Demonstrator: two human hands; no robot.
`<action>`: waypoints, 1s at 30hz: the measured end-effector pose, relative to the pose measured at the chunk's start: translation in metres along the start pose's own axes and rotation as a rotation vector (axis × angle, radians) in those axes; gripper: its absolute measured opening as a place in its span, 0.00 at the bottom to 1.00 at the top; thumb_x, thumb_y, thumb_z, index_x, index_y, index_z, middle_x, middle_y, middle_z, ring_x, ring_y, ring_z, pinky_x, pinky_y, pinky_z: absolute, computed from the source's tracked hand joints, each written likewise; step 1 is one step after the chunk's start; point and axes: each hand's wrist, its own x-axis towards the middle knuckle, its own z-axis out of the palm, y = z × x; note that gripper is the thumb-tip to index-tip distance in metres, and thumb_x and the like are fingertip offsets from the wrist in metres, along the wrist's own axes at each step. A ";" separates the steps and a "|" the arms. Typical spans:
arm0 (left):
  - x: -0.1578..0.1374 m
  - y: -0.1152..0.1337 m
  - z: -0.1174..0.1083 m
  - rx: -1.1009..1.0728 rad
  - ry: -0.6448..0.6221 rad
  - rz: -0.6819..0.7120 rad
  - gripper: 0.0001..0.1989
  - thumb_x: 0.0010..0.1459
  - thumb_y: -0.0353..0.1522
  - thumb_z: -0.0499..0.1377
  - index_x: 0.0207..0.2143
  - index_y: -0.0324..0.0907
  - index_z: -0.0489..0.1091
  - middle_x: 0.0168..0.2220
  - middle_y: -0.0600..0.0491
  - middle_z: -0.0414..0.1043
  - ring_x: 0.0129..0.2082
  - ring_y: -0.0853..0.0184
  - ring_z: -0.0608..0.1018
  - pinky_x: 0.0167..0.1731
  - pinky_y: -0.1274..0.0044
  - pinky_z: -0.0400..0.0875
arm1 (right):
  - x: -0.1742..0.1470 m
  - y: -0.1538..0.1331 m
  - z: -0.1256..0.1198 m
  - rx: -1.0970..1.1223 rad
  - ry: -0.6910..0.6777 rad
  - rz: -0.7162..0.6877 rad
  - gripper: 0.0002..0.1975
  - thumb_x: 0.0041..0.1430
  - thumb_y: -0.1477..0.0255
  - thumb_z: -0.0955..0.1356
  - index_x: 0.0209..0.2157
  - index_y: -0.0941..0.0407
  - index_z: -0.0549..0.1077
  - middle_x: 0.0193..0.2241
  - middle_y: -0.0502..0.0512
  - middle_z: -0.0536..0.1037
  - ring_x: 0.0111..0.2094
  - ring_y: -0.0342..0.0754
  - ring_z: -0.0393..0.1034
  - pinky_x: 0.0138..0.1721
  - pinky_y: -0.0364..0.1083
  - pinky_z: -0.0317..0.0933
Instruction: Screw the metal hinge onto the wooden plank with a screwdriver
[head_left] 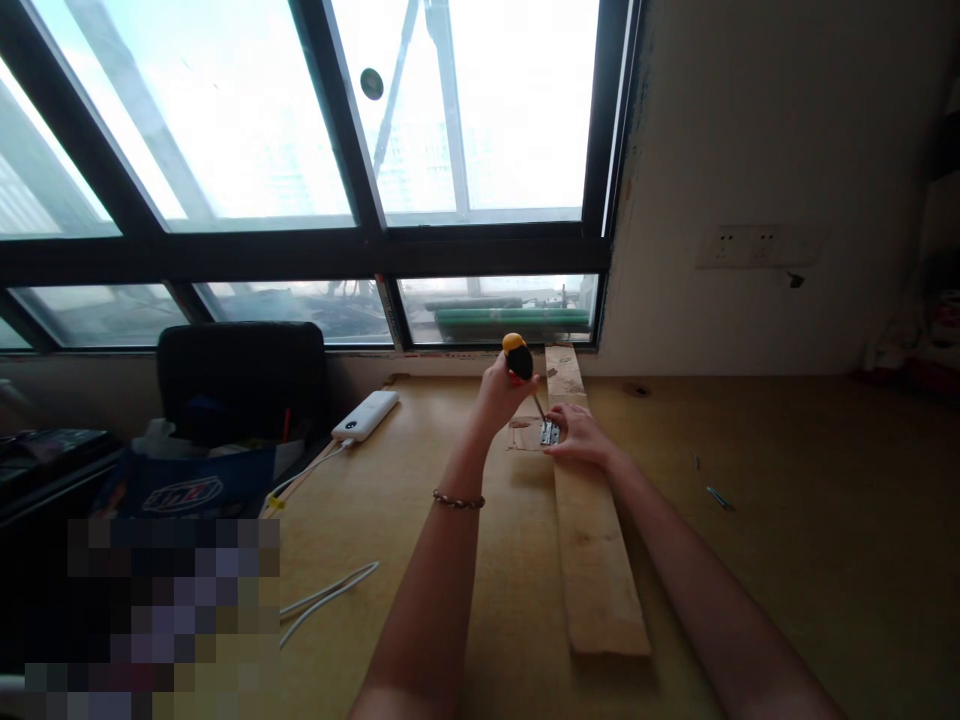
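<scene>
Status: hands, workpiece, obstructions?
Left hand grips yellow-black screwdriver, tip at silver metal hinge. Right hand on pale wooden plank, fingers at hinge. Hinge at plank's left edge. Slim metal pieces right of plank, away from hinge.

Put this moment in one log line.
left hand: holds screwdriver | right hand: touches metal hinge | screwdriver tip: at hinge | wooden plank: on table

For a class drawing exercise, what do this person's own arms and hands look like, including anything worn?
The left hand and right hand are gloveless. A dark, chain-like bracelet circles the left forearm near the wrist. The right forearm shows no jewellery. No sleeves are visible.
</scene>
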 end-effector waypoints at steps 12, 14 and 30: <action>0.000 -0.003 0.005 -0.100 0.005 -0.031 0.17 0.40 0.32 0.65 0.32 0.41 0.62 0.29 0.52 0.72 0.30 0.66 0.74 0.31 0.76 0.67 | 0.000 0.001 0.001 -0.010 0.002 0.017 0.33 0.32 0.62 0.75 0.44 0.56 0.66 0.42 0.57 0.73 0.46 0.55 0.65 0.50 0.53 0.54; 0.001 -0.004 0.007 -0.228 -0.050 -0.026 0.17 0.41 0.30 0.63 0.34 0.41 0.59 0.31 0.52 0.72 0.32 0.66 0.75 0.34 0.76 0.67 | 0.000 0.000 0.001 -0.013 0.003 0.011 0.33 0.32 0.62 0.75 0.44 0.55 0.67 0.42 0.57 0.73 0.46 0.55 0.65 0.50 0.53 0.54; -0.003 -0.002 0.013 -0.100 -0.006 -0.059 0.26 0.33 0.35 0.69 0.39 0.40 0.69 0.25 0.55 0.69 0.29 0.66 0.72 0.30 0.77 0.66 | 0.000 0.000 0.000 -0.012 -0.001 0.000 0.33 0.33 0.61 0.75 0.43 0.56 0.66 0.42 0.57 0.74 0.45 0.55 0.65 0.49 0.53 0.55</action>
